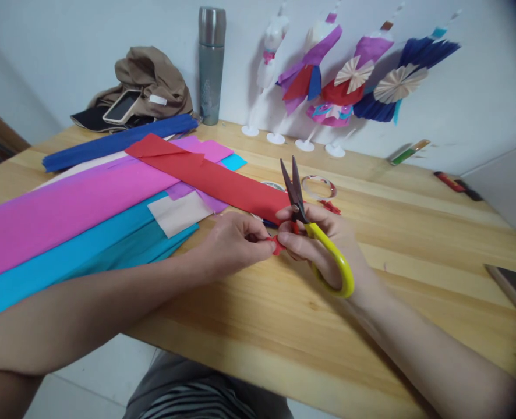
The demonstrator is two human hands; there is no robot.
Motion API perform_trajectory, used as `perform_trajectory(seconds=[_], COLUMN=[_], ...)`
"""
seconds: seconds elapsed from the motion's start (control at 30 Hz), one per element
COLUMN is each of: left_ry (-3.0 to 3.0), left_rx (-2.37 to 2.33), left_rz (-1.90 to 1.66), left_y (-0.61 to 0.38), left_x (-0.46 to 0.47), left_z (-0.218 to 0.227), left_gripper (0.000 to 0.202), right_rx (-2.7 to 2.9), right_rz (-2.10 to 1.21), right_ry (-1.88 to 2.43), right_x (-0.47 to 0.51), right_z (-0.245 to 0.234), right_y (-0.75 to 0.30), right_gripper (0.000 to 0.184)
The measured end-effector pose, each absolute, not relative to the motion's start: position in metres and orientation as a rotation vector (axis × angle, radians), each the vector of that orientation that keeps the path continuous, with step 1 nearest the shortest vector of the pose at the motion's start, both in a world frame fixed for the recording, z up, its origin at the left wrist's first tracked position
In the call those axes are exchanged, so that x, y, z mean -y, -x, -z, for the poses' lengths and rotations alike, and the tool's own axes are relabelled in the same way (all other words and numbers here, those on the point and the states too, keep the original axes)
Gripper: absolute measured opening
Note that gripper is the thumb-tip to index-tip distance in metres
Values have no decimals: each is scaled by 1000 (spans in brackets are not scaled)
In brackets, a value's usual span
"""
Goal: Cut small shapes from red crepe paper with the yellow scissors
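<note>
Between my two hands is a small piece of red crepe paper [278, 245]. My left hand [236, 241] pinches its left side between thumb and fingertips. My right hand [323, 244] grips yellow-handled scissors [331, 256], their dark blades pointing up and away and slightly apart. The thumb and fingertips of that same hand also touch the right side of the red piece. Just beyond my hands a long folded strip of red crepe paper [223, 177] lies across the table. A roll of clear tape [319, 188] and a small red scrap [330, 207] lie behind the scissors.
Pink [78, 198] and turquoise crepe paper [122, 238] cover the table's left side, with a blue roll [122, 139] behind. Several small dress-form figures [314, 70] in paper outfits stand along the wall beside a flask [209, 75]. A phone [122, 106] rests by brown cloth [153, 75].
</note>
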State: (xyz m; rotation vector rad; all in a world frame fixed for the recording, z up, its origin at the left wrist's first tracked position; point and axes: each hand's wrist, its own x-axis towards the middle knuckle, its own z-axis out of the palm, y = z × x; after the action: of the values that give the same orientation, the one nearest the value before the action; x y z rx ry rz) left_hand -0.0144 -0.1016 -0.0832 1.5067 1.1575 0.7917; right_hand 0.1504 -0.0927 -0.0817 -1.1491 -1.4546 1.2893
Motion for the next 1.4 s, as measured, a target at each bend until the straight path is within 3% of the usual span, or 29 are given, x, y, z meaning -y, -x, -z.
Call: perform_trajectory(seconds=[0.13, 0.43, 0.63, 1.4], left_ry=[-1453, -1280, -1233, -1239], left_rx=[-1136, -1015, -1045, -1068], left_rz=[-744, -792, -787, -880], left_y=[15, 21, 16, 15], left_x=[99, 98, 100, 98], left_z=[83, 87, 86, 95], left_gripper=[24, 28, 15, 28], right_rx=[1271, 1148, 1169, 1320], right_rz=[-1462, -1520, -1506, -1429], right_ry=[1183, 1166, 1170, 1166], right_x=[91, 89, 91, 91], right_z=[85, 84, 88, 92], right_y=[-152, -149, -149, -154], right_gripper=[33, 36, 38, 35])
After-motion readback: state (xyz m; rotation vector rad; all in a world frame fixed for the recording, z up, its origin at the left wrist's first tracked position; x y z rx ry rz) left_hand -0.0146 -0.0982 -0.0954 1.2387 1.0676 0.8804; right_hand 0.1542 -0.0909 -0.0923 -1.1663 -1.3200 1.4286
